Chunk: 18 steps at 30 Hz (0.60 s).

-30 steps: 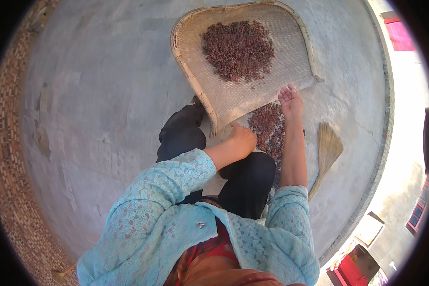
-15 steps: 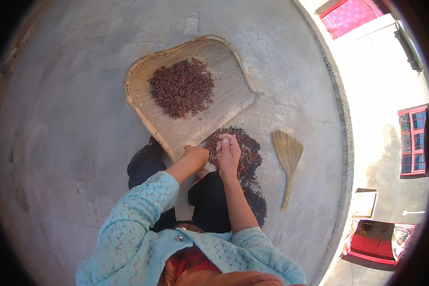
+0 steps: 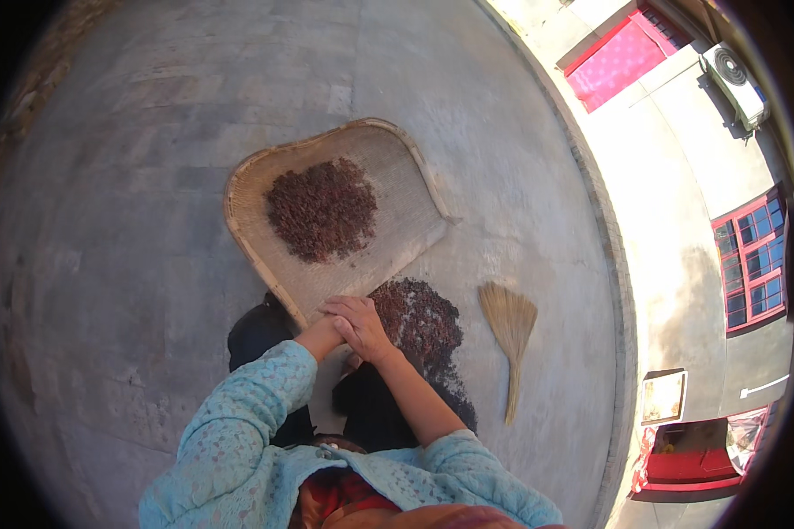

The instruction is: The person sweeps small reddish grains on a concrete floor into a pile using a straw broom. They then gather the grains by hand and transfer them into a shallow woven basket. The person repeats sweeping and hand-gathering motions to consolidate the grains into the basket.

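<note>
My left hand [image 3: 320, 336] is at the near corner of a woven winnowing basket [image 3: 385, 256]. Its fingers are hidden under my right hand [image 3: 362, 330], which is clasped over it. A heap of dark reddish-brown seeds or dried husks [image 3: 321, 210] lies in the basket, toward its far left. Just beyond my right hand, a second pile of dark red and blackish grains [image 3: 425, 319] is spread on the ground beside the basket's near edge.
A straw hand broom [image 3: 509, 331] lies on the concrete ground [image 3: 132, 264] to the right of the loose pile. My dark-clad knees [image 3: 370, 407] are bent below my hands. Along the right runs a low kerb [image 3: 622, 353] before a wall with a red-framed window [image 3: 752, 256].
My right hand has moved left from above the loose pile and come down onto my left hand. The whole scene sits lower in the picture.
</note>
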Each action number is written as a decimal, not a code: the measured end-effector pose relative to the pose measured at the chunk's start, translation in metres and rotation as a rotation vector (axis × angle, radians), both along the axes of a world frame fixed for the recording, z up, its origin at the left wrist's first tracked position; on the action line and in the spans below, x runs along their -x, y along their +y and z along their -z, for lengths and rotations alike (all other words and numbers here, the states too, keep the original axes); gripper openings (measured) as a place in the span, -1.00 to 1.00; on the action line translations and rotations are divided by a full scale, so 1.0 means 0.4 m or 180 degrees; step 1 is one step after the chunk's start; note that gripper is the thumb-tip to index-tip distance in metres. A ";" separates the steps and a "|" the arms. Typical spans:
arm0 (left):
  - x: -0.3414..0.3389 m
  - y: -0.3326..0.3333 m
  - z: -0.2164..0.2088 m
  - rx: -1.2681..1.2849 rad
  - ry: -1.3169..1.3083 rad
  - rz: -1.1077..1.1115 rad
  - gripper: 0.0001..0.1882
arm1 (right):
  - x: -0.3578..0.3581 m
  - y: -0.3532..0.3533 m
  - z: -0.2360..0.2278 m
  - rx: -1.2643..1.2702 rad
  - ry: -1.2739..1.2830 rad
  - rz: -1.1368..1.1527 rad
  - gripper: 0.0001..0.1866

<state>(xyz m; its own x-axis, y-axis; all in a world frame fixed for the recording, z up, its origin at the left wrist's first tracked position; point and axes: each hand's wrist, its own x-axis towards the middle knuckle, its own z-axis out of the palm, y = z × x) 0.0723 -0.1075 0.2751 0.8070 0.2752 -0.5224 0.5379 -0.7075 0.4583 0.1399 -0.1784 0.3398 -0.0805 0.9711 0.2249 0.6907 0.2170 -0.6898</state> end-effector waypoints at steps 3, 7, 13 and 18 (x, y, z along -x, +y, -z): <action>0.002 0.002 0.006 0.0022 -0.0037 -0.0021 -0.66 | 0.001 0.002 -0.001 0.0011 0.0027 0.0061 -0.60; -0.008 0.000 0.008 0.0045 -0.0092 -0.0027 -0.66 | -0.003 0.002 0.003 -0.0157 -0.0004 0.0180 -0.68; -0.007 0.005 0.014 0.0054 -0.0160 -0.0090 -0.67 | -0.004 0.010 0.002 -0.0122 0.0090 0.0174 -0.71; -0.012 -0.003 0.010 0.0109 -0.0269 -0.0080 -0.67 | -0.003 0.010 0.002 -0.0075 0.0072 0.0172 -0.70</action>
<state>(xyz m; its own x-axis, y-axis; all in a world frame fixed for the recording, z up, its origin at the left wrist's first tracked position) 0.0771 -0.1085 0.2710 0.8417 0.2791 -0.4622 0.5137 -0.6774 0.5265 0.1411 -0.1744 0.3388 -0.0225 0.9683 0.2490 0.6862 0.1961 -0.7005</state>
